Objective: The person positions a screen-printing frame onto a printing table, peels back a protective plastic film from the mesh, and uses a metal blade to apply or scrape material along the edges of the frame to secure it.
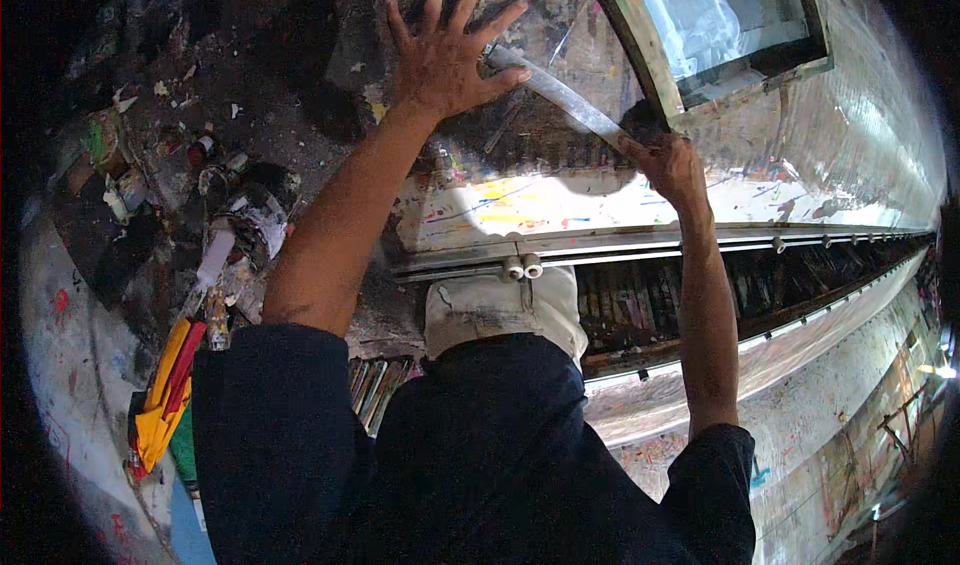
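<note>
My left hand (440, 70) lies with its fingers spread over the dark, paint-stained worktop (400, 190). Its thumb is next to the upper left end of a long, flat grey strip (572, 103) that looks like a metal ruler. From there the strip slants down to the right. Closed around its lower right end is my right hand (676, 173), beside the corner of a wooden frame (675, 105). That frame borders a pale, shiny panel (700, 25). Whether the strip rests flat on the surface cannot be made out.
A metal rail with two round knobs (522, 266) runs along the worktop's near edge, in front of my body. At left lie small bottles (200, 148), scraps and a yellow and red cloth (172, 390). Below the rail on the right, a long dark rack (650, 300) holds several thin upright pieces.
</note>
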{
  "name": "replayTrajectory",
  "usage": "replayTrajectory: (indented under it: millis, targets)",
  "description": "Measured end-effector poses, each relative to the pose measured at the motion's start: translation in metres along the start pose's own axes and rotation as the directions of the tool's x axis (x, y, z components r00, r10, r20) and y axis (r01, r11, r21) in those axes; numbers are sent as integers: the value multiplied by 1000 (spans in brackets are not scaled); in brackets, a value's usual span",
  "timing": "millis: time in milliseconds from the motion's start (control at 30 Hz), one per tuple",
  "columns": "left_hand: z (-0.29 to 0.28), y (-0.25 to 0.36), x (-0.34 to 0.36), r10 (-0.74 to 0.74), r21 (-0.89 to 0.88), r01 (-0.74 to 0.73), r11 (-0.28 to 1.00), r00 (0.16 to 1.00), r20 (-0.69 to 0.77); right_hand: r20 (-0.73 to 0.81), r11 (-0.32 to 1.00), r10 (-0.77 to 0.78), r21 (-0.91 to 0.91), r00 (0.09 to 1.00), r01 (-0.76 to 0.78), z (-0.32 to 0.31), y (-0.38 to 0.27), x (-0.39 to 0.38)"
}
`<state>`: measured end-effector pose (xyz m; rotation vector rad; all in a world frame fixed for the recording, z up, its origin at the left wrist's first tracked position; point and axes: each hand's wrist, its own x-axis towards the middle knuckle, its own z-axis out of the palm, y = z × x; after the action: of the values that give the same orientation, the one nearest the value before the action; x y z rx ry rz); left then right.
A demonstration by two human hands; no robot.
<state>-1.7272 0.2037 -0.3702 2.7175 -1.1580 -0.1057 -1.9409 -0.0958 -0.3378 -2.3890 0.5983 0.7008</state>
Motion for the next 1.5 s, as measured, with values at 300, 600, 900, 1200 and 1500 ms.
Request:
replayTrajectory:
  millis: [300,600,900,1200,1500]
  targets:
    - [-2,2,0,-1,-85,4,996,999,36,9,998,-60,-35,998,61,2,4,2]
    - [15,1,-4,-16,-29,14,999,998,-52,34,999,-51,-9,998,51,-4,-1,-1]
    - [16,3,-6,-49,20,49,999,999,-13,23,997,-71,-25,997,72,-6,-8,-1]
    - [14,0,-5,-63,-66,64,996,998,19,-31,982,-169,86,985,171,-5,-10,2]
    - [6,-1,-5,-51,-42,53,998,997,56,145,997,47,-70,988,-37,-8,-6,6]
